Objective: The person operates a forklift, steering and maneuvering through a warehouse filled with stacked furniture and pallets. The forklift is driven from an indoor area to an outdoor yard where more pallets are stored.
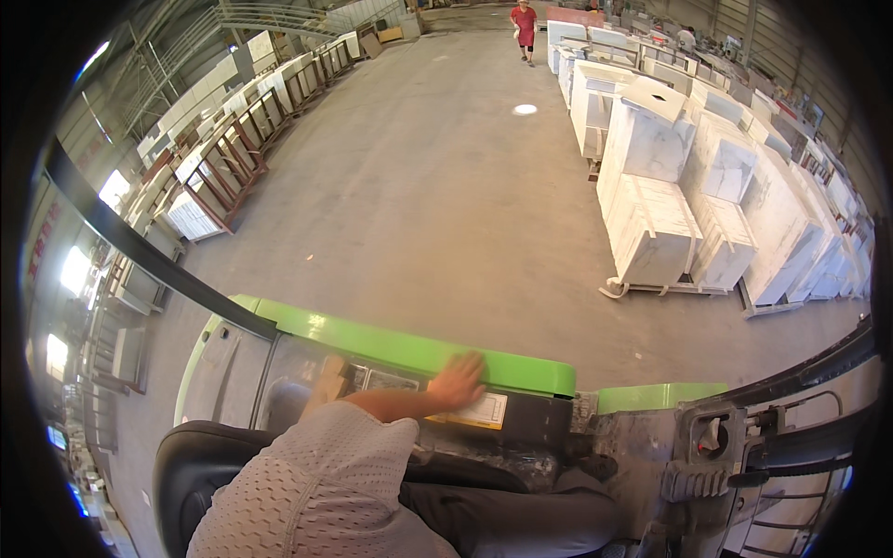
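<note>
My left hand [456,379] lies on the green side panel [530,372] of the vehicle I sit in, at the edge where the green meets black. The fingers are stretched out and look slightly blurred; nothing shows in them. Just below the hand, a white and yellow label [490,410] sticks to the black body. A piece of wood [330,379] stands left of my forearm. My legs, in dark trousers [521,516], point to the right from the black seat [177,474]. My right hand is out of view.
White veined stone slabs [651,219] stand in strapped stacks at the right. More slabs lean in brown metal racks [219,186] along the left. A person in red [526,28] is on the floor far ahead. Dark posts [158,256] frame the vehicle.
</note>
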Demonstrator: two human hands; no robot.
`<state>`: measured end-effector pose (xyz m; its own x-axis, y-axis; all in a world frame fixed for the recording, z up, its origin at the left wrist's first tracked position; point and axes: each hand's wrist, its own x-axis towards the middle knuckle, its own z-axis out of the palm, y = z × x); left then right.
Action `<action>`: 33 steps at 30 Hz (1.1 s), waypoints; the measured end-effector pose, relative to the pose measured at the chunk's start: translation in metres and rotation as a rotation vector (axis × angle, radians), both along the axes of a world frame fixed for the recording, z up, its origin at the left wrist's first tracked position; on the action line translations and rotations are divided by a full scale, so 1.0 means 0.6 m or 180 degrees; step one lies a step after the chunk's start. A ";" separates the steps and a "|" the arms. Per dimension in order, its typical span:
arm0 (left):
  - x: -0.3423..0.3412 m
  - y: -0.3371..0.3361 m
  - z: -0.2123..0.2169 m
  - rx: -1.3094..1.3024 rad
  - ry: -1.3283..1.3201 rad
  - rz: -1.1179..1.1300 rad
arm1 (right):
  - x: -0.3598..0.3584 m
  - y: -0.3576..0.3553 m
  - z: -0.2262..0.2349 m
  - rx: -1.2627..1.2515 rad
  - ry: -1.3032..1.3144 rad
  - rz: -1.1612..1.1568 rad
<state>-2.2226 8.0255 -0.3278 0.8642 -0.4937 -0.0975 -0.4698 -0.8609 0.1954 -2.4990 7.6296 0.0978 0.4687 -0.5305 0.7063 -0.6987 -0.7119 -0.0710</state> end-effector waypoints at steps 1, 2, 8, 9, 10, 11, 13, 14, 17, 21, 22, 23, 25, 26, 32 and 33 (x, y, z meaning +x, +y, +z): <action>0.004 0.021 -0.001 -0.0071 -0.0070 -0.0035 | 0.004 0.044 -0.011 0.0343 0.0126 -0.0215; 0.009 0.041 -0.003 -0.0156 -0.0175 -0.0097 | 0.007 0.086 -0.022 0.0686 0.0251 -0.0430; 0.030 0.144 -0.016 -0.0069 -0.0111 -0.0245 | -0.009 0.333 -0.107 0.0275 0.0044 0.0376; 0.035 0.162 -0.018 -0.0178 -0.0080 -0.0307 | -0.018 0.379 -0.120 0.0310 -0.0011 0.0336; 0.042 0.181 -0.021 -0.0208 -0.0045 -0.0358 | -0.028 0.427 -0.132 0.0344 -0.0067 0.0297; 0.049 0.202 -0.023 -0.0377 -0.0116 -0.0488 | -0.033 0.464 -0.146 0.0375 -0.0125 0.0258; 0.068 0.254 -0.027 -0.0181 -0.0081 -0.0351 | -0.037 0.529 -0.169 0.0335 -0.0339 0.0454; 0.081 0.282 -0.029 -0.0052 -0.0036 -0.0303 | -0.032 0.551 -0.181 0.0310 -0.0443 0.0553; 0.130 0.326 -0.047 -0.0029 -0.0090 -0.0172 | -0.028 0.619 -0.198 0.0412 -0.0192 0.0114; 0.171 0.343 -0.070 0.0008 -0.0406 -0.0248 | -0.017 0.640 -0.243 0.0496 -0.0214 -0.0050; 0.171 0.336 -0.074 -0.0010 -0.0347 -0.0286 | -0.015 0.637 -0.257 0.0555 -0.0255 0.0044; 0.174 0.332 -0.075 -0.0269 -0.0381 -0.0579 | -0.009 0.636 -0.274 0.0614 -0.0297 0.0138; 0.171 0.315 -0.075 -0.0005 -0.0269 -0.0573 | 0.001 0.625 -0.306 0.0787 -0.0377 0.0470; 0.169 0.307 -0.073 0.0100 -0.0299 -0.0532 | 0.010 0.618 -0.321 0.0872 -0.0416 0.0636; 0.180 0.335 -0.069 -0.0188 -0.0315 -0.0737 | 0.034 0.651 -0.368 0.1044 -0.0485 0.0970; 0.179 0.369 -0.071 -0.0026 -0.0165 -0.0740 | 0.029 0.690 -0.375 0.1048 -0.0489 0.0969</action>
<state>-2.1153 8.2471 -0.3704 0.7308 -0.6807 -0.0510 -0.6649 -0.7267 0.1724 -2.4817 8.0435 -0.1272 0.5408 -0.5925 0.5970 -0.4254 -0.8050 -0.4136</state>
